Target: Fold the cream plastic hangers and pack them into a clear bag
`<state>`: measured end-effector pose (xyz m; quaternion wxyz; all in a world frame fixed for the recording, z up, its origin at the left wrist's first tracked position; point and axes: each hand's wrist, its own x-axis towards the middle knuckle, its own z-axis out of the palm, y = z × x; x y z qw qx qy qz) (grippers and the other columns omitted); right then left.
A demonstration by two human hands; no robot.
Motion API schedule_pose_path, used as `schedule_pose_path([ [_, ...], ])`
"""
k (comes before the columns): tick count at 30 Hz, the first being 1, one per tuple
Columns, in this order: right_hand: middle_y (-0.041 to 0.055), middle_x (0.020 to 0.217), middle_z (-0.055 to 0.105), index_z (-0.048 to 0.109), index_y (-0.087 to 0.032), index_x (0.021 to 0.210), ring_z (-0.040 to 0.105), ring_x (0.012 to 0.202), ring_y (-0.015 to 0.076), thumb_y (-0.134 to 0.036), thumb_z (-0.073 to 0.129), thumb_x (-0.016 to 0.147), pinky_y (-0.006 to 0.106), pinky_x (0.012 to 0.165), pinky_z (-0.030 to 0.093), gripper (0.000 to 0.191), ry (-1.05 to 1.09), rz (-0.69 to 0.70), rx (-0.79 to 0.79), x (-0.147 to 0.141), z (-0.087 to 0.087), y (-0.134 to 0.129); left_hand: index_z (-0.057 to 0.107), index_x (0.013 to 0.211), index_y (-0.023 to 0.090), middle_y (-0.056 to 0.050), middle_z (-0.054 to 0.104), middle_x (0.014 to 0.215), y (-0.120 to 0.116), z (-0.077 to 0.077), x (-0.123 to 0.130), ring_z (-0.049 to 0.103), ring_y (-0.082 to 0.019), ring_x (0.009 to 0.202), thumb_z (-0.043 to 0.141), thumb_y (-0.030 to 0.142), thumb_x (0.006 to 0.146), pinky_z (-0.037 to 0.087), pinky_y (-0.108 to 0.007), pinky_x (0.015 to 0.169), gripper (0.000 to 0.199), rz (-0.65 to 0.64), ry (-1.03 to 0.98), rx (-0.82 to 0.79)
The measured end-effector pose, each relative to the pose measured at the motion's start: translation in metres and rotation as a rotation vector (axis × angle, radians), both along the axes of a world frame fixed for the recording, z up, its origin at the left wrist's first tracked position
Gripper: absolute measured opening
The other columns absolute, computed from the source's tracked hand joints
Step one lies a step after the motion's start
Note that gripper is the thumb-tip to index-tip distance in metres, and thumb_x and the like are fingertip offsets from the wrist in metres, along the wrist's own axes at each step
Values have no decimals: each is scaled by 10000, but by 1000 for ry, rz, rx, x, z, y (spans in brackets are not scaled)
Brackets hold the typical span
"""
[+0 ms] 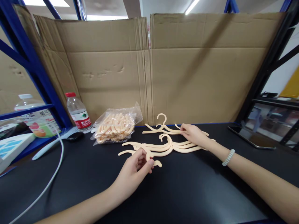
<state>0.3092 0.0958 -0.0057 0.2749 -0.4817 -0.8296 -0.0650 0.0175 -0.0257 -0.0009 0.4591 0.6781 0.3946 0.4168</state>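
Between the thumb and fingers of my left hand (136,168) is a small cream plastic hook piece (149,155), its curved end sticking out to the right. Just behind it, a group of cream clothes hangers (161,149) lies flat on the black table. Farther back are more cream hangers (161,127), one hook pointing away from me. My right hand (190,133) reaches over to these, its fingers closed on the right arm of a back hanger. The fingertips partly hide that arm.
A clear plastic bag (114,124) full of cream pieces lies at the back left, beside a water bottle (78,112) with a red cap. A white cable (52,177) crosses the table's left side. A dark phone or tablet (252,137) lies at the right. Cardboard (210,68) walls the back.
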Motion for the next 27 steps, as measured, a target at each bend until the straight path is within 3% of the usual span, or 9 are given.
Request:
schedule_pose_path([
  [5, 24, 753, 654, 524, -217, 875, 619, 683, 192, -205, 472, 875, 277, 624, 438, 53, 98, -36, 41, 8, 23, -6, 522, 788, 176, 2, 540, 765, -1, 7, -1, 546, -135, 683, 625, 437, 815, 466, -275, 651, 282, 54, -24, -8],
  [9, 31, 818, 683, 565, -224, 993, 640, 740, 201, -249, 472, 883, 288, 669, 459, 146, 186, -14, 72, 10, 39, -19, 516, 789, 177, 5, 558, 714, -1, 11, -3, 556, -141, 672, 575, 452, 850, 452, -287, 676, 288, 71, -26, 14],
  [13, 36, 791, 672, 600, -220, 957, 615, 687, 189, -339, 456, 909, 280, 618, 456, 193, 234, 17, 49, 11, 34, -43, 452, 812, 193, -9, 606, 752, -1, 10, -3, 584, -140, 632, 490, 472, 897, 453, -293, 632, 294, 45, -160, -37],
  [17, 31, 768, 645, 585, -210, 946, 578, 654, 174, -390, 451, 926, 271, 585, 445, 225, 271, 69, -29, 14, 27, -61, 456, 808, 194, 24, 565, 700, 1, 9, -4, 559, -119, 602, 508, 413, 904, 442, -269, 618, 245, 105, -178, -24],
  [27, 5, 705, 603, 567, -211, 826, 534, 625, 156, -425, 515, 890, 257, 561, 416, 229, 256, 122, -181, 20, 41, -66, 560, 852, 188, 22, 531, 829, 6, 10, -7, 509, -84, 620, 632, 279, 843, 425, -239, 649, 117, 196, -212, 34],
])
